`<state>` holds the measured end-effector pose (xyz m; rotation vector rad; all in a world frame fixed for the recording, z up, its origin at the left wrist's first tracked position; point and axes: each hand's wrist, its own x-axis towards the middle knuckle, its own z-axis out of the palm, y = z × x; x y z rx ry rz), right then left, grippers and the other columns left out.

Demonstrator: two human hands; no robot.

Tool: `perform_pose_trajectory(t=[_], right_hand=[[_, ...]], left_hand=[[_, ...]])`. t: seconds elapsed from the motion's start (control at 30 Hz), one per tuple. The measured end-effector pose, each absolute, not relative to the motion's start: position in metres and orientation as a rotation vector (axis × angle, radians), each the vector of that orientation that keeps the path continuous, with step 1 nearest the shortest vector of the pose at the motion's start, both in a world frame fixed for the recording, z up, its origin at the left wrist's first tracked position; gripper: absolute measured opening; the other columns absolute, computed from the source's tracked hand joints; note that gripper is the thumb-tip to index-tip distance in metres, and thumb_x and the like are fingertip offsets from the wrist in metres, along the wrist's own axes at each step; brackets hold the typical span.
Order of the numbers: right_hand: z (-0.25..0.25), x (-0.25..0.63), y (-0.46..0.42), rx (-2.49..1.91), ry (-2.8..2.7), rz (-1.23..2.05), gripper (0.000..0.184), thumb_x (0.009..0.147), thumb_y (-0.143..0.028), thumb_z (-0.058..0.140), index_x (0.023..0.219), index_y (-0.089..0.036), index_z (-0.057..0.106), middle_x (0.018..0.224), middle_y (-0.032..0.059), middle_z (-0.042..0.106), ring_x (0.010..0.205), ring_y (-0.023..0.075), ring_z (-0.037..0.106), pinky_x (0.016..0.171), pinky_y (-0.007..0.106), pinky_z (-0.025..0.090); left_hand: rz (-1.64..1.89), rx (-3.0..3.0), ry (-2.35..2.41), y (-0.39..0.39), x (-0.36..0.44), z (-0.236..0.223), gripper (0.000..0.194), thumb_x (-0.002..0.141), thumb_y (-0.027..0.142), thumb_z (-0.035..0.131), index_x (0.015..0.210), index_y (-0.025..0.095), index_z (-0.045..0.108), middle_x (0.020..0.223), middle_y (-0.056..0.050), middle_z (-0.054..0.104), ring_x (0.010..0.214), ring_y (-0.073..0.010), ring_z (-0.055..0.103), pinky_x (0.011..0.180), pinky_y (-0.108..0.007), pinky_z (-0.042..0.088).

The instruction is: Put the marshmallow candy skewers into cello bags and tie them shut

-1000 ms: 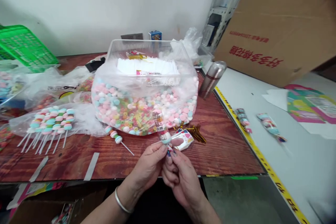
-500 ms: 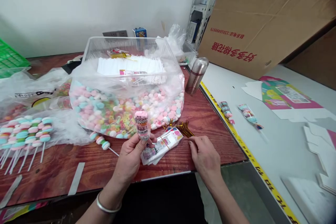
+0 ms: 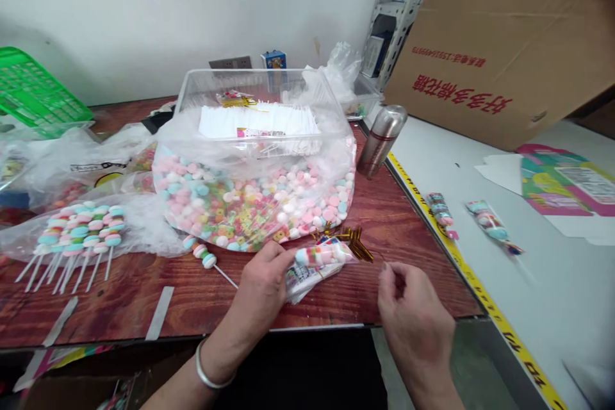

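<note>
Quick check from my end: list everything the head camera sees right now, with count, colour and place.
Candy bag: one, clear with pastel candies, table centre.
Tub: one, clear, behind the bag, holding white sticks.
Skewers: a batch, pastel, on plastic at left.
Loose skewer: one, in front of the bag.
Gold ties: a bunch, near the front edge.
Flask: one, steel, right edge of wooden table.
Wrapped skewers: two, on the white table at right.
Basket: one, green, far left.
Carton: one, brown, upper right.
Left hand: holds wrapped candy.
Right hand: fingertips pinched; what they hold is unclear.
</note>
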<state>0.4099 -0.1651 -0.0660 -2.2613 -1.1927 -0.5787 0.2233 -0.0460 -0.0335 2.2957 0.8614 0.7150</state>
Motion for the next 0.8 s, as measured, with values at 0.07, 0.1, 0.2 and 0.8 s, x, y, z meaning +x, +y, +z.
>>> perform_pose_trajectory(t=[0.07, 0.1, 0.2, 0.8], right_hand=[[-0.055, 0.395, -0.160, -2.114, -1.218, -0.683, 0.009, 0.094, -0.023, 0.052, 0.091, -0.018, 0.058, 0.073, 0.0032, 0.064, 0.061, 0.0146, 0.056, 0.057, 0.026, 0.037], [-0.051, 0.387, -0.156, -2.053, -1.283, -0.691, 0.007, 0.093, -0.022, 0.054, 0.089, -0.018, 0.058, 0.070, 0.0025, 0.063, 0.060, 0.0143, 0.056, 0.057, 0.026, 0.037], [-0.050, 0.364, -0.144, -1.932, -1.497, -0.615, 0.009, 0.093, -0.017, 0.054, 0.085, -0.019, 0.057, 0.064, 0.0013, 0.059, 0.058, 0.0154, 0.054, 0.060, 0.028, 0.038], [-0.062, 0.338, -0.128, -1.726, -1.115, 0.003, 0.014, 0.095, -0.029, 0.049, 0.087, -0.021, 0.057, 0.071, 0.0024, 0.066, 0.059, 0.0147, 0.061, 0.056, 0.026, 0.046]], left_hand=[[0.619, 2.383, 0.874, -0.055, 0.230, -0.038, 0.028, 0.090, 0.010, 0.043, 0.099, 0.021, 0.067, 0.081, -0.004, 0.055, 0.072, -0.0159, 0.052, 0.066, -0.026, 0.041], [0.589, 2.407, 0.879, -0.060, 0.233, -0.039, 0.026, 0.090, 0.010, 0.043, 0.098, 0.021, 0.066, 0.080, -0.004, 0.056, 0.070, -0.0160, 0.051, 0.065, -0.026, 0.040], [0.564, 2.431, 0.875, -0.071, 0.241, -0.038, 0.020, 0.091, 0.011, 0.043, 0.091, 0.019, 0.061, 0.081, -0.004, 0.057, 0.070, -0.0168, 0.049, 0.065, -0.027, 0.039], [0.750, 0.864, 0.845, -0.067, 0.260, -0.036, 0.020, 0.076, 0.030, 0.071, 0.083, 0.014, 0.063, 0.060, 0.003, 0.052, 0.051, -0.0073, 0.040, 0.051, -0.021, 0.032]])
